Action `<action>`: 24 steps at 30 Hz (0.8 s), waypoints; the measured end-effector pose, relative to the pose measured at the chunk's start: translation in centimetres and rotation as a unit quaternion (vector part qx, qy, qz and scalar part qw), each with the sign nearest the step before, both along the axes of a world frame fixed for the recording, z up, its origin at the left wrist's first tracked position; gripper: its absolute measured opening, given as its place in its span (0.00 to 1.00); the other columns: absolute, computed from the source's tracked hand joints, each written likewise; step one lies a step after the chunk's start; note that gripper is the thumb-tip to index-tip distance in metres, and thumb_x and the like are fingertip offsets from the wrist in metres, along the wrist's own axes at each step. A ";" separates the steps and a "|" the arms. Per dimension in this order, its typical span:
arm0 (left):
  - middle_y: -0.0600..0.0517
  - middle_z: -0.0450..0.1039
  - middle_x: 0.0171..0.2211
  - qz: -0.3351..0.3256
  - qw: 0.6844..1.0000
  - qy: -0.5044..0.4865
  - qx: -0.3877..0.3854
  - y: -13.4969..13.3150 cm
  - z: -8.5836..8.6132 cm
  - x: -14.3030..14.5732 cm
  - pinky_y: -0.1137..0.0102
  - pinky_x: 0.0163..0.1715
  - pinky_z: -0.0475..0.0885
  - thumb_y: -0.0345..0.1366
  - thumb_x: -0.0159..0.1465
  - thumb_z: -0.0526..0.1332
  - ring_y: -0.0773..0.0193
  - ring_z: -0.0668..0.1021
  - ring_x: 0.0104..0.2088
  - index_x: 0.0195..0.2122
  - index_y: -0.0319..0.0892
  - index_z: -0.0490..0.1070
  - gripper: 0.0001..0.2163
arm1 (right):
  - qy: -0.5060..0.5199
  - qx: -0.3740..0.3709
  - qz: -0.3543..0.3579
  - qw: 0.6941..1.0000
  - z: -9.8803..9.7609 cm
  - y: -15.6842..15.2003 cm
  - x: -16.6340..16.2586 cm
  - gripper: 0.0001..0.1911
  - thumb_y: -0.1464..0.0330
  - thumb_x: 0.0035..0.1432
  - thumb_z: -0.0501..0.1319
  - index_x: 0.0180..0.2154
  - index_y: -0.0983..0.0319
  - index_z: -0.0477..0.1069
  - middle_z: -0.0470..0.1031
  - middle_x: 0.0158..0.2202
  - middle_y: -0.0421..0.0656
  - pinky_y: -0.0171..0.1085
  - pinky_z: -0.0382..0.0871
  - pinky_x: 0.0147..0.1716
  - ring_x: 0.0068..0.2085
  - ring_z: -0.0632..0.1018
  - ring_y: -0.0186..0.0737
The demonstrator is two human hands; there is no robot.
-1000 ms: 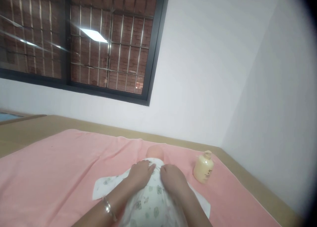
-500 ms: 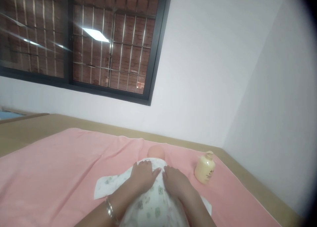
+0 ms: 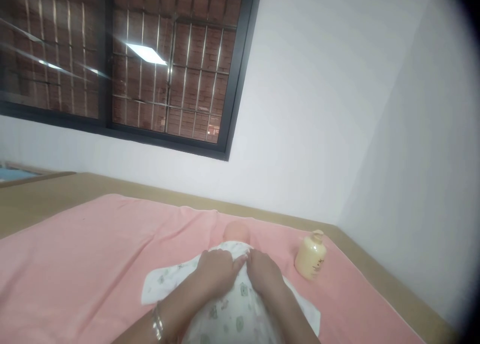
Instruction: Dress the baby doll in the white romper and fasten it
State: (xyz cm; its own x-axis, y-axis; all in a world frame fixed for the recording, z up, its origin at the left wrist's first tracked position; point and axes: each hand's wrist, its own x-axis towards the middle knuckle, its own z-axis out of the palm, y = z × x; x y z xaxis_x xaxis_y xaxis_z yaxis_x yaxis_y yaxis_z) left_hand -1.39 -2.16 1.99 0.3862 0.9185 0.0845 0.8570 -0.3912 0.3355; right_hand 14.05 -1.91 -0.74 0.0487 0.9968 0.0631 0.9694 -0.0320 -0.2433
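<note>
Smooth white walls (image 3: 307, 99) meet in a corner on the right, and a dark-framed window (image 3: 232, 99) fills the upper left, with metal bars and rough brick beyond the glass. Below them I have a tan desk (image 3: 108, 181) with a soft pink cloth (image 3: 86, 254) over it, matte and rumpled into a few long creases.

At the near middle of that cloth lies a doll-like figure (image 3: 236, 231) with a smooth, rounded head, dressed in a thin white garment (image 3: 234, 309) printed with small greenish motifs. Its long axis runs straight away from me, head toward the far wall, lower end cut off at the bottom of my view. White flaps of the garment spread out flat on either side.

I have the left hand (image 3: 217, 271), a shiny silver bracelet (image 3: 157, 324) at its wrist, and the right hand (image 3: 264, 271) pinching the garment just below the head, thumbs close together; some fingertips are hidden from me.

On the right, near the right hand but apart from it, a glossy pale-yellow bottle (image 3: 310, 256) stands upright. Past the head, the cloth's far edge is near, then a tan strip, then wall. My widest stretch of pink is to the left.
</note>
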 end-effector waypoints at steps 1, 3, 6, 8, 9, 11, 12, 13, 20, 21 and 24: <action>0.44 0.76 0.35 0.001 1.000 -0.007 -0.001 0.4 -0.2 -0.1 0.56 0.42 0.66 0.58 0.63 0.31 0.50 0.76 0.38 0.33 0.42 0.73 0.35 | -0.014 0.006 -0.001 1.000 0.2 -0.4 -0.3 0.24 0.67 0.66 0.38 0.43 0.66 0.71 0.74 0.44 0.53 0.39 0.63 0.41 0.43 0.75 0.44; 0.45 0.76 0.40 -0.003 1.000 -0.028 -0.010 1.4 -0.9 -0.4 0.58 0.43 0.66 0.57 0.63 0.33 0.51 0.75 0.41 0.38 0.43 0.73 0.33 | -0.043 0.011 0.003 0.999 0.7 -1.2 -0.8 0.22 0.68 0.65 0.41 0.40 0.66 0.73 0.75 0.40 0.53 0.40 0.63 0.40 0.41 0.76 0.46; 0.46 0.74 0.45 -0.002 0.999 -0.050 -0.014 2.4 -1.9 -0.5 0.60 0.44 0.66 0.55 0.65 0.34 0.53 0.75 0.44 0.43 0.44 0.71 0.30 | -0.054 0.011 0.010 0.998 1.1 -1.9 -1.4 0.22 0.66 0.65 0.42 0.39 0.65 0.73 0.75 0.39 0.54 0.41 0.64 0.38 0.40 0.75 0.48; 0.45 0.73 0.46 0.001 1.000 -0.025 0.012 2.3 -2.3 -0.3 0.58 0.44 0.66 0.51 0.66 0.36 0.52 0.74 0.45 0.44 0.45 0.71 0.27 | -0.034 0.014 0.004 0.999 0.9 -1.7 -1.5 0.23 0.65 0.65 0.40 0.39 0.64 0.73 0.75 0.39 0.53 0.40 0.64 0.38 0.40 0.75 0.47; 0.44 0.73 0.45 -0.007 1.000 0.005 0.030 2.1 -2.4 0.0 0.56 0.44 0.65 0.49 0.66 0.38 0.50 0.74 0.46 0.44 0.45 0.72 0.25 | -0.021 0.018 0.003 1.000 0.7 -1.4 -1.3 0.24 0.64 0.66 0.40 0.39 0.64 0.73 0.75 0.39 0.53 0.40 0.64 0.38 0.40 0.75 0.47; 0.42 0.73 0.44 -0.025 0.995 0.074 0.062 1.1 -2.3 0.6 0.52 0.44 0.64 0.44 0.66 0.42 0.47 0.73 0.46 0.45 0.47 0.73 0.21 | 0.005 0.030 0.004 1.000 0.0 -0.5 -0.9 0.26 0.62 0.66 0.38 0.40 0.64 0.72 0.75 0.41 0.52 0.40 0.63 0.38 0.42 0.75 0.46; 0.41 0.74 0.43 -0.028 0.991 0.103 0.074 0.5 -2.1 1.0 0.51 0.45 0.63 0.43 0.66 0.42 0.46 0.73 0.46 0.45 0.46 0.73 0.20 | 0.017 0.037 0.004 0.999 -0.4 0.0 -0.5 0.27 0.61 0.66 0.37 0.41 0.64 0.72 0.74 0.42 0.52 0.39 0.63 0.39 0.42 0.75 0.45; 0.39 0.73 0.43 -0.024 0.989 0.121 0.081 0.0 -2.0 1.3 0.51 0.46 0.62 0.42 0.66 0.42 0.46 0.73 0.46 0.45 0.43 0.73 0.21 | 0.031 0.041 0.003 0.999 -0.9 0.5 -0.2 0.28 0.60 0.67 0.36 0.42 0.64 0.71 0.74 0.42 0.51 0.39 0.63 0.40 0.43 0.75 0.44; 0.42 0.75 0.37 -0.042 0.994 0.087 0.057 -0.5 -0.9 0.9 0.56 0.41 0.66 0.44 0.67 0.38 0.49 0.75 0.40 0.42 0.41 0.73 0.24 | 0.044 0.025 -0.011 0.999 -0.8 0.5 0.0 0.31 0.57 0.66 0.35 0.38 0.64 0.73 0.75 0.38 0.51 0.39 0.63 0.36 0.39 0.75 0.45; 0.44 0.75 0.36 -0.043 0.996 0.061 0.048 0.1 -1.0 0.4 0.57 0.39 0.67 0.46 0.67 0.37 0.51 0.76 0.38 0.40 0.43 0.73 0.25 | 0.029 0.028 -0.014 0.999 -0.4 0.1 -0.3 0.30 0.58 0.66 0.35 0.37 0.64 0.73 0.75 0.37 0.52 0.40 0.63 0.35 0.38 0.75 0.46; 0.48 0.75 0.38 -0.037 0.998 -0.039 0.020 2.3 -1.9 -0.7 0.61 0.38 0.67 0.50 0.67 0.35 0.55 0.76 0.37 0.39 0.46 0.72 0.27 | 0.005 0.037 -0.010 0.999 0.5 -0.9 -1.2 0.29 0.58 0.65 0.37 0.34 0.63 0.73 0.76 0.35 0.52 0.41 0.63 0.35 0.37 0.75 0.47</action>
